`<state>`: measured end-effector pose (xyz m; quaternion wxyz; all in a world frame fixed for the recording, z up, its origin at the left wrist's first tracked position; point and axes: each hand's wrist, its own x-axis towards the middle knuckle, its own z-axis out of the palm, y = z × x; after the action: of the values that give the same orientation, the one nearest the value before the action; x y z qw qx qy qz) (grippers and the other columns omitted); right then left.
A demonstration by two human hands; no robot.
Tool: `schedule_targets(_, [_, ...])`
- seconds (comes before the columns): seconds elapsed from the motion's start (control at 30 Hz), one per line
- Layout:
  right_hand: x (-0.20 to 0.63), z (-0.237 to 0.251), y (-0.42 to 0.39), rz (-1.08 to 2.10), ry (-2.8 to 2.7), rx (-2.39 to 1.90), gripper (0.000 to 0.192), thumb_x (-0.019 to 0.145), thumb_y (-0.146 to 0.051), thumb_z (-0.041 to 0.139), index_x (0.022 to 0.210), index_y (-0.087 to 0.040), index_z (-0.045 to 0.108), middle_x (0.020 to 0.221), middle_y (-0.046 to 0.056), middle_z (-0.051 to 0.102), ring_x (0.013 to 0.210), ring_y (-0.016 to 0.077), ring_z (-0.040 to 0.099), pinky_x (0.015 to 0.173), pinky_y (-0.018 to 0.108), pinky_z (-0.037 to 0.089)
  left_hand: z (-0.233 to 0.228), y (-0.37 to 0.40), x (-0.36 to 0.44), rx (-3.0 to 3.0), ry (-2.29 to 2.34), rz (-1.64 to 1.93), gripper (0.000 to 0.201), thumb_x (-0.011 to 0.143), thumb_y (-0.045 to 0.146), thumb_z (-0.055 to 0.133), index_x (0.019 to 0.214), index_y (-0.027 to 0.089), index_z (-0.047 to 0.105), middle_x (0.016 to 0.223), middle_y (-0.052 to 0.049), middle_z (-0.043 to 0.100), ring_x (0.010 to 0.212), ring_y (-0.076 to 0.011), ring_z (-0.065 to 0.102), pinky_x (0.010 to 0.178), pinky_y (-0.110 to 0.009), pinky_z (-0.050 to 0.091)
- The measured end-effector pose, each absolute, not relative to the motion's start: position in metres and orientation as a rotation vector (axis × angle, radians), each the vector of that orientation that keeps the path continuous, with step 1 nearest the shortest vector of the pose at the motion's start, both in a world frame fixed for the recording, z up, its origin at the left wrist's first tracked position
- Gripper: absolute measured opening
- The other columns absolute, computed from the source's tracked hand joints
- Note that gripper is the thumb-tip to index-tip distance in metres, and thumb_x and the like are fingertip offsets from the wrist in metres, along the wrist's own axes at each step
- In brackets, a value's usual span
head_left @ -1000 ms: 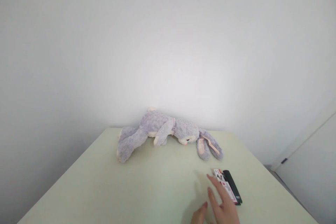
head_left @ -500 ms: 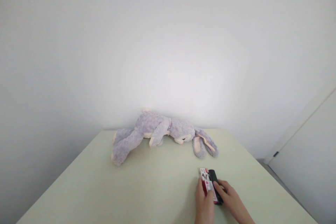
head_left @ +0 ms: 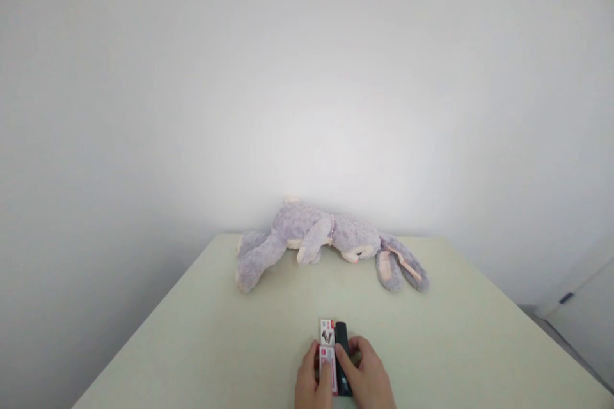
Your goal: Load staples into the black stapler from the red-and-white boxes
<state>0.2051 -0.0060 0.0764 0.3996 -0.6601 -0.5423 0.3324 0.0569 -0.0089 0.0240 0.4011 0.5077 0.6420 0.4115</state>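
Both hands sit together at the near edge of the pale green table (head_left: 201, 332). The left hand (head_left: 311, 386) and right hand (head_left: 367, 380) are closed from either side on 1 small package (head_left: 334, 348): a red-and-white printed card with a black oblong item fixed along its right side. The package lies flat on the table, its far end free of the fingers. Well beyond it, a grey plush rabbit (head_left: 326, 243) lies on its side by the white wall (head_left: 307, 77).
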Motion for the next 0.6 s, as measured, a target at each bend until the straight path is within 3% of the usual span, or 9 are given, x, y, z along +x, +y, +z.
schedule_targets(0.1, [0.209, 0.071, -0.006, 0.777, -1.261, -1.723, 0.045, 0.082, -0.070, 0.058, 0.072, -0.026, 0.056, 0.062, -0.003, 0.060, 0.061, 0.0188, 0.056, 0.061, 0.028, 0.044, 0.026, -0.010, 0.064, 1.407, 1.689, 1.071, 0.084, 0.075, 0.049, 0.055, 0.144, 0.001, 0.049, 0.145, -0.023, 0.056, 0.137, -0.0321, 0.051, 0.121, -0.037, 0.033])
schedule_targets(0.27, [0.223, 0.061, -0.010, 0.746, -1.139, -1.711, 0.050, 0.078, -0.076, 0.056, 0.069, -0.027, 0.048, 0.059, -0.006, 0.048, 0.059, 0.0175, 0.050, 0.059, 0.029, 0.041, 0.033, -0.013, 0.058, 1.786, 1.813, 0.815, 0.088, 0.071, 0.028, 0.057, 0.152, 0.001, 0.037, 0.133, -0.019, 0.060, 0.123, -0.0273, 0.060, 0.110, -0.032, 0.044])
schedule_targets(0.47, [0.224, 0.062, -0.012, 0.778, -1.149, -1.640, 0.047, 0.080, -0.071, 0.060, 0.070, -0.026, 0.049, 0.060, -0.008, 0.044, 0.060, 0.0156, 0.046, 0.057, 0.027, 0.038, 0.072, 0.011, 0.007, 1.833, 2.016, 0.828, 0.057, 0.088, 0.025, 0.047, 0.144, 0.012, 0.050, 0.129, -0.010, 0.059, 0.121, -0.0209, 0.058, 0.111, -0.032, 0.042])
schedule_targets(0.6, [0.222, 0.061, -0.011, 0.762, -1.123, -1.639, 0.049, 0.078, -0.073, 0.061, 0.068, -0.027, 0.047, 0.058, -0.008, 0.043, 0.058, 0.0154, 0.045, 0.056, 0.027, 0.036, 0.086, 0.036, -0.014, 1.900, 2.023, 0.844, 0.049, 0.093, 0.027, 0.043, 0.139, 0.016, 0.056, 0.124, -0.008, 0.061, 0.117, -0.0214, 0.058, 0.109, -0.034, 0.043])
